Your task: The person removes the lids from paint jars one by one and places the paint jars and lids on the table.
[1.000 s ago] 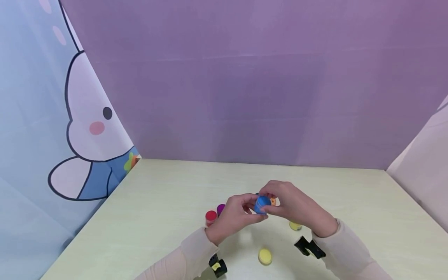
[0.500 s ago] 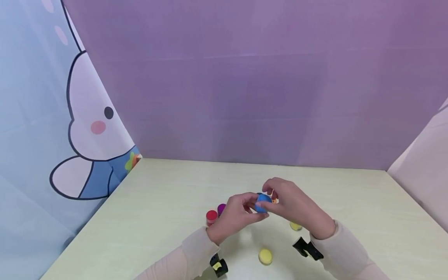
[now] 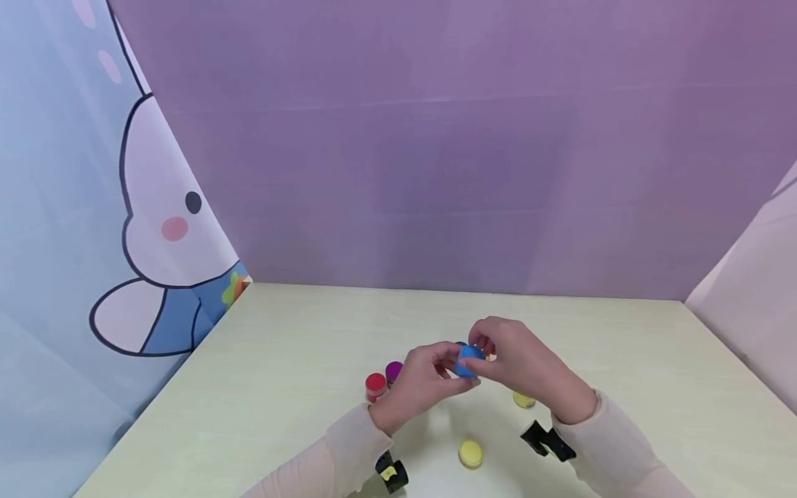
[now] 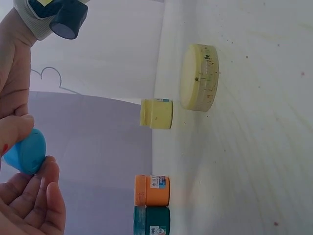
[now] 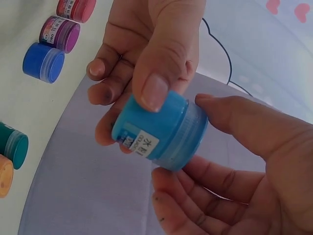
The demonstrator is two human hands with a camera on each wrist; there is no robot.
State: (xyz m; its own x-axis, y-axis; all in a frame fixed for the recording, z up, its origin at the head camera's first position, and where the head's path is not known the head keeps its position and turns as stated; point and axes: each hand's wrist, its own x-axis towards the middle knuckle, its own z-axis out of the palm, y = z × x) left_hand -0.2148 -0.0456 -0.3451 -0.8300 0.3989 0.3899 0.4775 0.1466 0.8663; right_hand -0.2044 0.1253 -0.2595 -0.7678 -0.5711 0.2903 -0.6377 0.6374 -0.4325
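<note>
A small light-blue paint jar [image 5: 161, 115] with a white label is held tilted between both hands above the table. My left hand [image 3: 420, 384] grips its body, the thumb lying along the side in the right wrist view. My right hand [image 3: 517, 360] pinches the lid end [image 5: 193, 129], thumb at one edge and fingertips at the opposite edge. The jar [image 4: 32, 152] is partly covered by fingers in the left wrist view. Below the hands, on the table, lie a flat yellow lid [image 3: 470, 453] and a small yellow jar [image 4: 159, 113].
To the left stand a red jar [image 3: 376, 386], a purple jar [image 3: 394, 371] and a dark-blue jar [image 5: 44, 62]. An orange jar [image 4: 152, 190] and a teal jar [image 4: 152, 220] stand side by side beyond the hands. A purple cloth [image 3: 461, 138] hangs behind the table.
The right hand has turned slightly on the jar, its index finger rising off the top. The jar has tilted a little; the left hand has barely moved.
</note>
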